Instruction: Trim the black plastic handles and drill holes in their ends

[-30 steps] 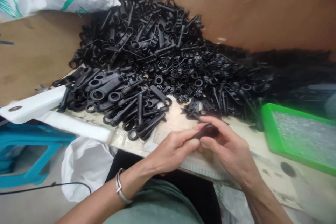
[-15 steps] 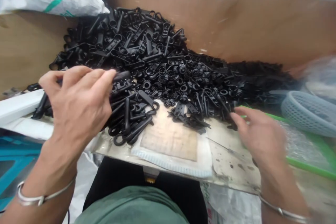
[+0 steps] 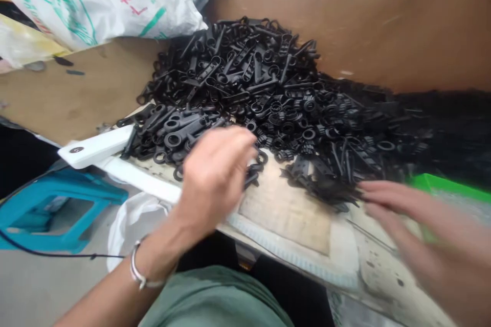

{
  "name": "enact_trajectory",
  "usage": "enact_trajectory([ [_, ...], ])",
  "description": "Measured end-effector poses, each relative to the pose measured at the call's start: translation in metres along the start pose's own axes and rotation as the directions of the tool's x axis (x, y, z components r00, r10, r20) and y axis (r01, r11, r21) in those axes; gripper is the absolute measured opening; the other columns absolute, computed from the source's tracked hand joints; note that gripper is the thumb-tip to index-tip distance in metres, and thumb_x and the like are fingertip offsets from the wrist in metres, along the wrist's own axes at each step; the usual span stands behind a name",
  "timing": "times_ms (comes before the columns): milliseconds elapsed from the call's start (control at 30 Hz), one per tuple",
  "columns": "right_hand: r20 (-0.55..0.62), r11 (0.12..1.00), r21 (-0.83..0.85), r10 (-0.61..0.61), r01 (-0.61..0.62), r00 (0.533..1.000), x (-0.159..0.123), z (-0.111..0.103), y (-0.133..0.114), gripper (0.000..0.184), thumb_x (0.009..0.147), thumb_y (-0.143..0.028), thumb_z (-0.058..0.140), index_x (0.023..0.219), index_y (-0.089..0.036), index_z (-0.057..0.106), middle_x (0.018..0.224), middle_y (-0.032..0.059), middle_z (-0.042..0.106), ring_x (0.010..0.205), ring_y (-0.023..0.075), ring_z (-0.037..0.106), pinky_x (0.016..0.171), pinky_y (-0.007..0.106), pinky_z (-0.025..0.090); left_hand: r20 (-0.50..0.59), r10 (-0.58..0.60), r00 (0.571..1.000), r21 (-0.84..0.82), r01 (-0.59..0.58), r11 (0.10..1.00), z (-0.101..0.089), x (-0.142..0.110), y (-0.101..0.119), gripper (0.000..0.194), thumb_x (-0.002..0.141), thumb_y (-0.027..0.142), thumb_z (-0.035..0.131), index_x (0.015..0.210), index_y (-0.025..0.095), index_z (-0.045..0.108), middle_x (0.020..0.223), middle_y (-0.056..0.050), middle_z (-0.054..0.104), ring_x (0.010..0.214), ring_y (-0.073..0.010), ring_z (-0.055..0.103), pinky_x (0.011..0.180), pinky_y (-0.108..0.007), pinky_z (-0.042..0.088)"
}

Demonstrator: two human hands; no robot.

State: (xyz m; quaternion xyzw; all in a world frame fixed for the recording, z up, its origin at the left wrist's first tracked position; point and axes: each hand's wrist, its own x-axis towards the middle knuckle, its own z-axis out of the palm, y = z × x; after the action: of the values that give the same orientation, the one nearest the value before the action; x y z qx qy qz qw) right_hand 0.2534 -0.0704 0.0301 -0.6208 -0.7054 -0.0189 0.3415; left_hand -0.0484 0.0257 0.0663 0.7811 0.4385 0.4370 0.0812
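My left hand (image 3: 217,173) is over the front of a group of black plastic handle-like parts with ring ends (image 3: 184,130). Its fingers are curled together and blurred; whatever they hold, if anything, is hidden. To the right, my right hand (image 3: 414,235) reaches in with fingers stretched and thumb apart. Its fingertips are at the edge of a small bunch of flat black pieces with forked ends (image 3: 322,184). Behind both hands rises a large heap of black plastic parts (image 3: 245,66), with small ribbed black rings (image 3: 307,107) along its front.
A worn tan pad (image 3: 287,219) lies at the table's front edge, a thin metal rod (image 3: 370,235) beside it. At right is a green tray (image 3: 448,186). A white bar (image 3: 99,145), a blue stool (image 3: 57,209) and a printed white sack (image 3: 103,0) are on the left.
The view has swung left, showing more of the sack and stool. My left hand has moved right across the black parts. My right hand's fingers have spread from a pinch near the pieces.
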Motion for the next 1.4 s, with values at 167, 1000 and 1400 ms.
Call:
enact_trajectory([
  [167, 0.181, 0.874, 0.340, -0.422, 0.346, 0.888, 0.011, 0.026, -0.047, 0.023, 0.095, -0.013, 0.055, 0.109, -0.027, 0.066, 0.120, 0.0039, 0.066, 0.114, 0.0214, 0.062, 0.097, 0.035, 0.051, 0.838, -0.015, 0.545, -0.444, 0.698, 0.562, 0.030, -0.034, 0.029, 0.030, 0.098, 0.038, 0.053, 0.098, 0.015, 0.071, 0.078, -0.003, 0.065, 0.070, -0.0139, 0.061, 0.066, -0.025, 0.048],
  [1000, 0.154, 0.783, 0.430, 0.428, -0.450, 0.891, 0.043, 0.011, -0.021, 0.011, 0.080, -0.034, 0.077, 0.086, -0.025, 0.074, 0.122, 0.0042, 0.070, 0.114, 0.0275, 0.065, 0.092, 0.036, 0.058, 0.888, -0.245, 0.388, -0.452, 0.832, -0.322, 0.053, -0.046, 0.020, 0.032, 0.079, 0.012, 0.068, 0.110, 0.005, 0.070, 0.101, -0.014, 0.069, 0.091, -0.0178, 0.067, 0.072, -0.024, 0.045],
  [1400, 0.925, 0.327, 0.314, 0.107, -0.891, 0.365, -0.010, 0.026, -0.006, 0.040, 0.090, -0.055, 0.065, 0.079, -0.016, 0.064, 0.069, 0.0039, 0.066, 0.043, 0.0094, 0.054, 0.039, 0.019, 0.044, 0.802, -0.379, 0.462, -0.555, 0.811, -0.185, 0.060, -0.048, 0.025, 0.038, 0.061, 0.008, 0.067, 0.100, 0.007, 0.070, 0.082, -0.008, 0.070, 0.083, -0.0199, 0.069, 0.066, -0.024, 0.042],
])
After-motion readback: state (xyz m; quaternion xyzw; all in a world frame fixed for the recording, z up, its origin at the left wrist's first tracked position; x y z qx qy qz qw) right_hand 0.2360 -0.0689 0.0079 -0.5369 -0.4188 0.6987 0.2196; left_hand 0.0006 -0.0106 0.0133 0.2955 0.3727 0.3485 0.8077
